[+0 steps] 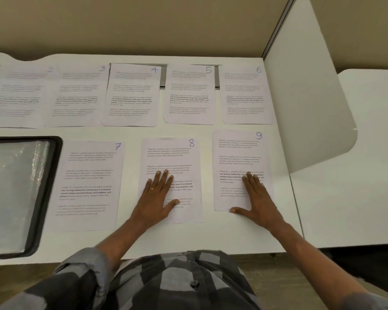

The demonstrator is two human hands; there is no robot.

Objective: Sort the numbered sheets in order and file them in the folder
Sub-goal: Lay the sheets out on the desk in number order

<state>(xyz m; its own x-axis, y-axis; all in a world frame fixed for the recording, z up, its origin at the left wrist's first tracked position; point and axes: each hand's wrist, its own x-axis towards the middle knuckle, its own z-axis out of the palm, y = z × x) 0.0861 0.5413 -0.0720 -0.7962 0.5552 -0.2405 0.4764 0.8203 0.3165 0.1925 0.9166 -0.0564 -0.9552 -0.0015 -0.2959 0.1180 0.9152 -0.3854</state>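
Head view: the sorting step looks finished. Just right of the folder [16, 193] lies sheet 7 [92, 175], then sheet 8 [184, 157], then sheet 9 [233, 153] farthest right. The row of sheets 2 to 6 [132, 97] lies beyond the folder. The left hand [157, 195] rests flat on sheet 8 and the right hand [258, 198] on sheet 9, fingers straight, grasping nothing. Next, probably, the sheets need stacking in order and filing.

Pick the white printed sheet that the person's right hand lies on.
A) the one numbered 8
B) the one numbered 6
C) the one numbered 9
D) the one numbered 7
C: the right hand lies flat, with straight fingers, on the white printed paper sheet marked 9 in the near row, while the left hand rests on the white printed paper sheet marked 8 beside it.
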